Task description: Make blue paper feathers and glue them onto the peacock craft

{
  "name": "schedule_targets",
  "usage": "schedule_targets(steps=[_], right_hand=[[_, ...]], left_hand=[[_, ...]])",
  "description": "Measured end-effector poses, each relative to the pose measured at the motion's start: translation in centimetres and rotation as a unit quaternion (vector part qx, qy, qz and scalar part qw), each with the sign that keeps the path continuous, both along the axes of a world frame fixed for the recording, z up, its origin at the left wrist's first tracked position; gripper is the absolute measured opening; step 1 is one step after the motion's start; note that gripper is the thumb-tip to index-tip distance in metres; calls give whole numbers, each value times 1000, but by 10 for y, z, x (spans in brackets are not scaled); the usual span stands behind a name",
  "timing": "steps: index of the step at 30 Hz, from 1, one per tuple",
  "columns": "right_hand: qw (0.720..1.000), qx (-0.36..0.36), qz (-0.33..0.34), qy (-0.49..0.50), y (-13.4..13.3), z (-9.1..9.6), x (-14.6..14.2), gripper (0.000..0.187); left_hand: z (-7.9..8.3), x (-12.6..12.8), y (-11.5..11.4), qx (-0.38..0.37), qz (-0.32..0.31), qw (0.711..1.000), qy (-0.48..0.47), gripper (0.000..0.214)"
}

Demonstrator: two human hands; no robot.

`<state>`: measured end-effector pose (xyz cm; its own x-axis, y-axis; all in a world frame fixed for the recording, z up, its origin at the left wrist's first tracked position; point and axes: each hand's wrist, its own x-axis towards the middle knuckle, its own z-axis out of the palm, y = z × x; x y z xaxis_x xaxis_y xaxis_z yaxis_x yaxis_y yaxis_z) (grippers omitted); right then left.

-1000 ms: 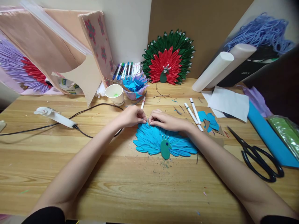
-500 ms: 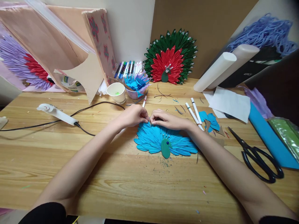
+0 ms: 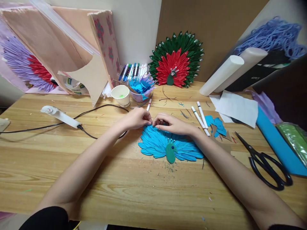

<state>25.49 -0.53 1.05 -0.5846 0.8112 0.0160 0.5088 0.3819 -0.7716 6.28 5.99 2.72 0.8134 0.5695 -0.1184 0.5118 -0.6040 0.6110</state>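
A blue paper peacock [image 3: 155,142] with layered feathers lies flat on the wooden table, its green body [image 3: 170,152] at the lower middle. My left hand [image 3: 139,118] is closed in a pinch at the upper left edge of the feathers. Just beside it, my right hand [image 3: 170,123] curls over the top feathers, thumb and forefinger together. The fingertips of both hands almost meet, and whatever is between them is too small or hidden to make out. A white marker with a red band [image 3: 149,104] lies behind my left hand.
Black scissors [image 3: 266,161] lie at the right, near blue paper scraps [image 3: 216,125] and two markers [image 3: 200,118]. A glue gun [image 3: 61,116] with a black cord is at the left. Behind are a paper cup [image 3: 120,95], a scrap bowl [image 3: 141,88] and a red-green peacock [image 3: 176,60].
The view has shifted slightly. My right fingers have bent and moved a little closer to my left fingertips; the peacock stays in place.
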Motion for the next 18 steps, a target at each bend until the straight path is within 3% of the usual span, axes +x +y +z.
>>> schedule_targets(steps=[6,18], right_hand=[[999,34,8,-40,0,1,-1,16],[999,42,-1,-28,0,-1,-3,16]], left_hand=[[0,0,-2,4,15,1000,1,15],[7,-2,-3,43,30,998,30,13]])
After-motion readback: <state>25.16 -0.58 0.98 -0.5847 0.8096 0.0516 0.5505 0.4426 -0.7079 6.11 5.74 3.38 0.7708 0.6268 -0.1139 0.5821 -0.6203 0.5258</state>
